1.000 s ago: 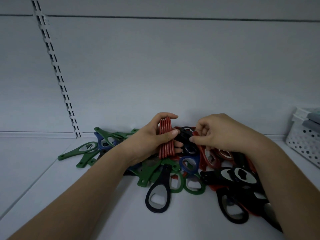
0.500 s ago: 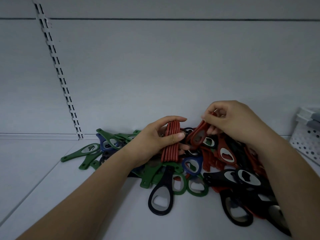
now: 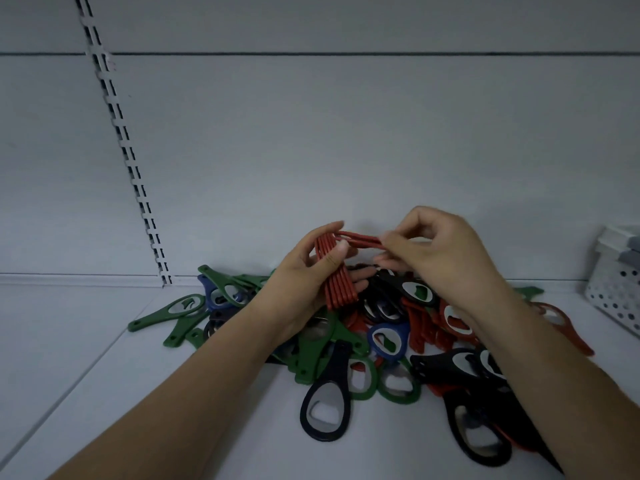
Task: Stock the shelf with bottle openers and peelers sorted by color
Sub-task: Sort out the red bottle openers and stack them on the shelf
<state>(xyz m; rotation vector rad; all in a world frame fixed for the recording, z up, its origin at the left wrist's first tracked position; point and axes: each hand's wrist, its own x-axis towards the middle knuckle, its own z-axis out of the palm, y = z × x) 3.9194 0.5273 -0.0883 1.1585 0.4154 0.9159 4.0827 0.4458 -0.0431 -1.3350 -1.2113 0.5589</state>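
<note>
A mixed pile of bottle openers (image 3: 388, 341) in green, red, blue and black lies on the white shelf (image 3: 104, 393) against the back panel. My left hand (image 3: 304, 278) grips a stack of red openers (image 3: 337, 275), held on edge above the pile. My right hand (image 3: 440, 251) pinches one more red opener (image 3: 360, 240) and holds it level, its far end touching the top of the stack. A black opener (image 3: 327, 400) lies alone at the pile's front.
A white perforated basket (image 3: 616, 289) stands at the right edge of the shelf. A slotted upright rail (image 3: 124, 147) runs down the back panel on the left. Green openers (image 3: 173, 311) spread out to the left of the pile.
My right hand lifted a red opener out of the pile and carried it left to the top of the stack in my left hand, which rose slightly.
</note>
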